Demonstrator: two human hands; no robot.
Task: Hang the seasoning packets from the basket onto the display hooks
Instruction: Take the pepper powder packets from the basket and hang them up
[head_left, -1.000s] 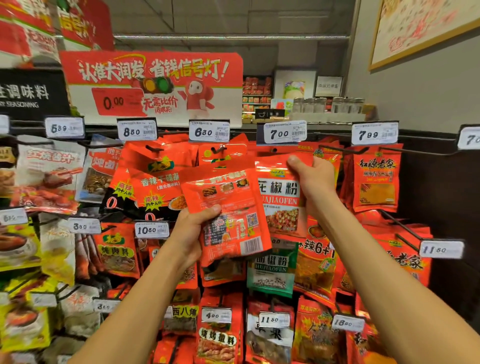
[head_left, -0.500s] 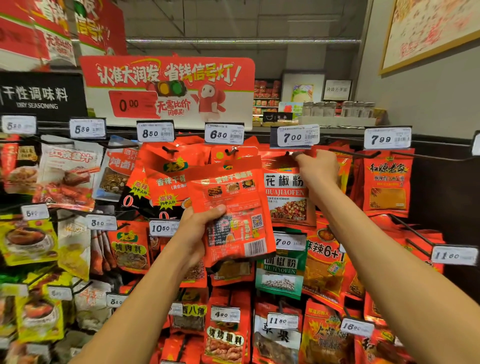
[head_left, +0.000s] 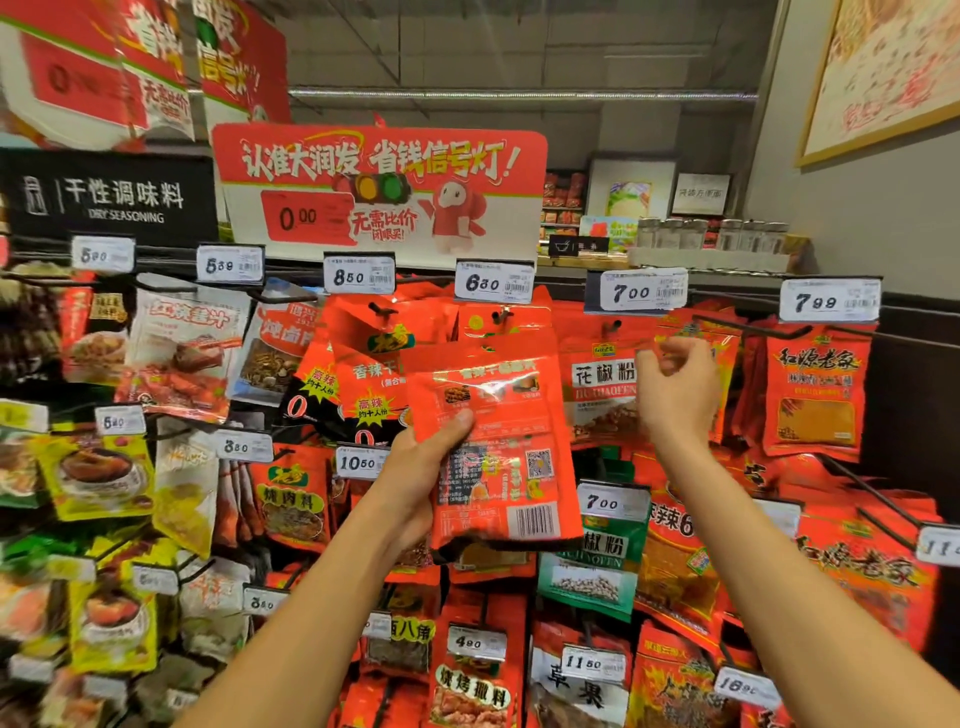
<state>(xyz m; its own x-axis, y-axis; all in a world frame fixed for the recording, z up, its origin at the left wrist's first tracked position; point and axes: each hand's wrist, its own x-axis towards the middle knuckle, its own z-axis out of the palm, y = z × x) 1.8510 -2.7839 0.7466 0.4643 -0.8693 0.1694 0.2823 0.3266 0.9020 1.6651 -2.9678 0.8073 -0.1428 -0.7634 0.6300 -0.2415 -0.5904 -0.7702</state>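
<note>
My left hand (head_left: 415, 483) grips a red seasoning packet (head_left: 498, 447) by its left edge and holds it upright, its back with the barcode facing me, in front of the hooks. The packet covers part of the rack under the 6.30 tag (head_left: 493, 283). My right hand (head_left: 675, 387) is raised with curled fingers at the right edge of a red pepper-powder packet (head_left: 597, 384). That packet hangs on the hook (head_left: 613, 326) below the 7.00 tag (head_left: 636, 291). Blur hides whether the fingers still pinch it. The basket is out of view.
Rows of hooks carry red, yellow and green packets (head_left: 815, 389) with price tags on their tips. Long bare hook arms (head_left: 753, 330) stick out at the right. A red promotional sign (head_left: 379, 192) stands above the rack. A grey wall (head_left: 857, 218) closes off the right side.
My right hand has dropped a little from the top of the pepper-powder packet, which now hangs on its hook. My left hand keeps the red packet in about the same place.
</note>
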